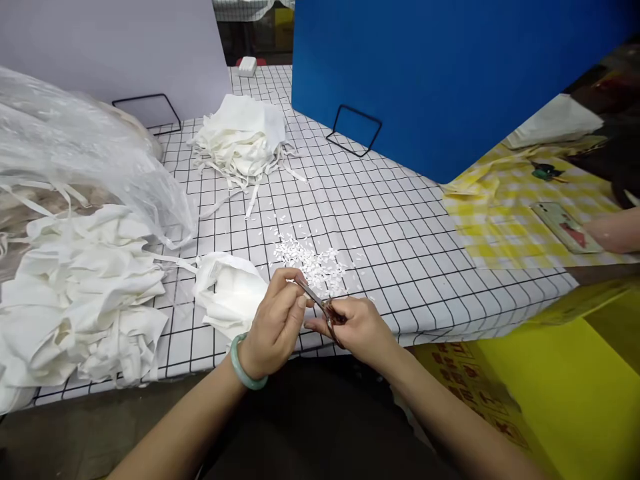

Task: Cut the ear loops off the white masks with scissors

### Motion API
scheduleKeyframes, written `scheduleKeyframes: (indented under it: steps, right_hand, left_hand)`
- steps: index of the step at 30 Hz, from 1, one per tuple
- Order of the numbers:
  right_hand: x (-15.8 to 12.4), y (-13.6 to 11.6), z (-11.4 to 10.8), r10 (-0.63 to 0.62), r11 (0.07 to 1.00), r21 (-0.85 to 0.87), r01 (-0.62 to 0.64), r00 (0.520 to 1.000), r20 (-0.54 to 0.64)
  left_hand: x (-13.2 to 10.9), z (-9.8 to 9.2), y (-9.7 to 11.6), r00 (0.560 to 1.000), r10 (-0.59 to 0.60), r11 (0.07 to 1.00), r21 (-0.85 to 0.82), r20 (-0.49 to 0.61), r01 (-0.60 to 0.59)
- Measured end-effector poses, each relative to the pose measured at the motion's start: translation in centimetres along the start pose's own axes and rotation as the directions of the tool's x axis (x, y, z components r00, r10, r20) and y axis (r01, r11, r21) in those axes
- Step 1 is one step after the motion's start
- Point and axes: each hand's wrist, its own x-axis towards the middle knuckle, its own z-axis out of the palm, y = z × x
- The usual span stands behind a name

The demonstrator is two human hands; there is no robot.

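My left hand, with a pale green bangle on the wrist, pinches the edge of a crumpled white cloth piece at the table's front edge. My right hand is closed round small scissors, whose blades point up-left at the fingertips of the left hand. Just beyond the blades lies a scatter of tiny white clippings on the grid-patterned tablecloth.
A heap of white cloth pieces lies at the left under a clear plastic bag. Another pile sits further back. A blue board and a white board stand behind. At the right, another person's arm rests by a phone.
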Motion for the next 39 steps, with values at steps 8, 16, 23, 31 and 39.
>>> scheduleKeyframes:
  steps: [8,16,23,31,39]
  right_hand:
    - [-0.2,0.1,-1.6,0.026,0.997,0.081,-0.022,0.999,-0.046]
    - [1.8,-4.1,6.7,-0.241,0.970,0.080,0.229,0.953,0.183]
    - [4.3,-8.7,8.0,-0.303,0.851,0.500,0.160,0.928,0.218]
    - [22.2,-18.7,-1.7,-0.414,0.827,0.236,0.510,0.837,-0.358]
    - [21.3,-11.9,1.4,-0.318,0.943,-0.143,0.300,0.940,-0.122]
  left_hand:
    - [-1.8,-4.5,1.4,0.992,-0.103,0.979,0.167,-0.076,0.114]
    - [-8.9,-9.2,-0.5,0.891,-0.440,0.748,0.504,-0.113,0.433]
    - [-5.7,-10.6,2.0,0.910,-0.339,0.867,0.295,-0.239,0.401]
    - [16.2,-18.3,-2.3,0.939,-0.073,0.984,0.127,-0.337,0.122]
    - [3.0,-14.0,-6.3,0.907,-0.288,0.861,0.332,-0.307,0.386]
